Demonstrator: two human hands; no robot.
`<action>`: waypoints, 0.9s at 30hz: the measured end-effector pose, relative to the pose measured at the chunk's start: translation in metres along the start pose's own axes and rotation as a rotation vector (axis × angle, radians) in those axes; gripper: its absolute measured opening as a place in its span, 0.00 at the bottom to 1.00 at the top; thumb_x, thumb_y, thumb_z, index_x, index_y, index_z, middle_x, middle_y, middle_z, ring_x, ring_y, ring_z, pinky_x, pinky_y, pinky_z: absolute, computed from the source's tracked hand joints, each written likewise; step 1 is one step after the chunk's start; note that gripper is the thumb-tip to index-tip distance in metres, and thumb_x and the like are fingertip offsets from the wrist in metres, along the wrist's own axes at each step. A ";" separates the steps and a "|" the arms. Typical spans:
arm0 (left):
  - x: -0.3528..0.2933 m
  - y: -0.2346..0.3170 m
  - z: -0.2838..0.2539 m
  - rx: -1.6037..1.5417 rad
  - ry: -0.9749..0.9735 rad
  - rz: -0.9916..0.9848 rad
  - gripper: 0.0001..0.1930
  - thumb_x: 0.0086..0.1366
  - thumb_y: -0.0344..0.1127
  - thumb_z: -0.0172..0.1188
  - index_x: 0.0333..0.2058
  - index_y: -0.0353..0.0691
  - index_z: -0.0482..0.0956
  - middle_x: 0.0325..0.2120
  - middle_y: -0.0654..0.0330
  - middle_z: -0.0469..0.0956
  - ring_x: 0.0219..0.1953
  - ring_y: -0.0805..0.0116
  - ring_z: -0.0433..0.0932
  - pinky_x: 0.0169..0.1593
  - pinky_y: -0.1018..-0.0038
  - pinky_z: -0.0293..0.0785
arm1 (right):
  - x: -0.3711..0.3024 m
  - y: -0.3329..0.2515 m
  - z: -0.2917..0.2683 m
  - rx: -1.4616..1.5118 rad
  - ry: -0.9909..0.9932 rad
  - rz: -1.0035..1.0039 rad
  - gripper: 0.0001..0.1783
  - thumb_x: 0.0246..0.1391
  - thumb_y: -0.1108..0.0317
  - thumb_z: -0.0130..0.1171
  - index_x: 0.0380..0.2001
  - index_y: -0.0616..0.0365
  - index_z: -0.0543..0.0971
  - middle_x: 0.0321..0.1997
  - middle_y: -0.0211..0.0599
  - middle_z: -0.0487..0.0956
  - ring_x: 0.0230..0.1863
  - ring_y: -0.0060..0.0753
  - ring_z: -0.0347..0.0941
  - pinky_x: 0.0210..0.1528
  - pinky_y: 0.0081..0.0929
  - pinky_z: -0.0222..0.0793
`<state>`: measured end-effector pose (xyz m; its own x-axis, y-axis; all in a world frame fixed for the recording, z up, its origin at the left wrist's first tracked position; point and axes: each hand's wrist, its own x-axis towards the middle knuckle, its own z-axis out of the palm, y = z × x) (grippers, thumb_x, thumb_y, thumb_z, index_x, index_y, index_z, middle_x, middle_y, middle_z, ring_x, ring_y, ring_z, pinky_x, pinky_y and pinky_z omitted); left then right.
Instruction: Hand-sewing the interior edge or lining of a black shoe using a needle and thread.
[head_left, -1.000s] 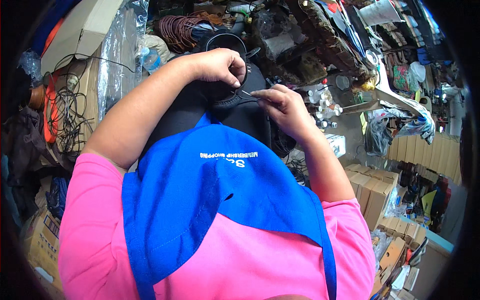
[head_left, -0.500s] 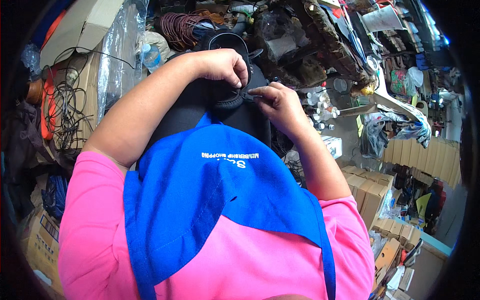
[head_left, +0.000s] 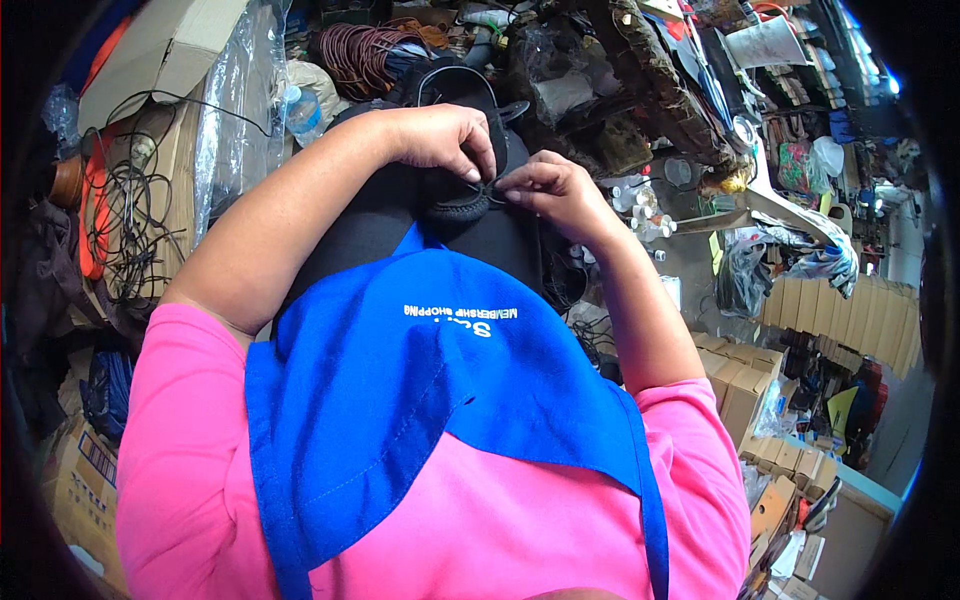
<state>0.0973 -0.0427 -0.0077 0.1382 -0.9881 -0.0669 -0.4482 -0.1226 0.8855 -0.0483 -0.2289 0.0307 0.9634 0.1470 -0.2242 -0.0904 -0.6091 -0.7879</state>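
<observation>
Head view, left hand (head_left: 440, 140), right hand (head_left: 550, 190) pinching black shoe (head_left: 455, 205), cardboard boxes (head_left: 745, 385) nearby

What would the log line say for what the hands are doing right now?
left hand: pinching black shoe | right hand: fingertips at shoe's edge | blue apron below

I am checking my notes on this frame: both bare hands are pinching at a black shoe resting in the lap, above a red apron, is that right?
Not quite: the apron is blue, as the head view shows. Both the left hand and right hand do pinch at the black shoe.
</observation>
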 end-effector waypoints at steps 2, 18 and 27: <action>-0.001 0.001 0.000 0.062 -0.015 0.064 0.13 0.48 0.31 0.67 0.36 0.46 0.84 0.34 0.62 0.70 0.43 0.65 0.70 0.49 0.73 0.67 | -0.002 0.006 -0.005 -0.007 -0.042 0.012 0.13 0.49 0.74 0.60 0.39 0.49 0.84 0.30 0.29 0.72 0.33 0.26 0.71 0.39 0.24 0.68; 0.004 -0.004 0.004 0.051 0.024 0.063 0.13 0.45 0.30 0.68 0.33 0.47 0.85 0.33 0.62 0.70 0.42 0.66 0.69 0.48 0.72 0.67 | 0.006 0.035 -0.008 0.239 -0.167 0.078 0.15 0.50 0.76 0.58 0.41 0.50 0.83 0.33 0.28 0.74 0.42 0.24 0.68 0.50 0.22 0.62; -0.011 0.007 0.019 0.206 0.325 0.026 0.15 0.43 0.28 0.67 0.33 0.42 0.80 0.35 0.57 0.69 0.44 0.59 0.72 0.48 0.68 0.70 | -0.003 0.007 0.029 -0.023 0.186 -0.064 0.09 0.43 0.73 0.65 0.32 0.55 0.83 0.27 0.35 0.75 0.30 0.30 0.73 0.35 0.26 0.70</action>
<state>0.0762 -0.0344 -0.0093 0.3823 -0.9144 0.1330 -0.6189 -0.1465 0.7716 -0.0593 -0.2113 0.0092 0.9972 0.0410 -0.0623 -0.0234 -0.6209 -0.7835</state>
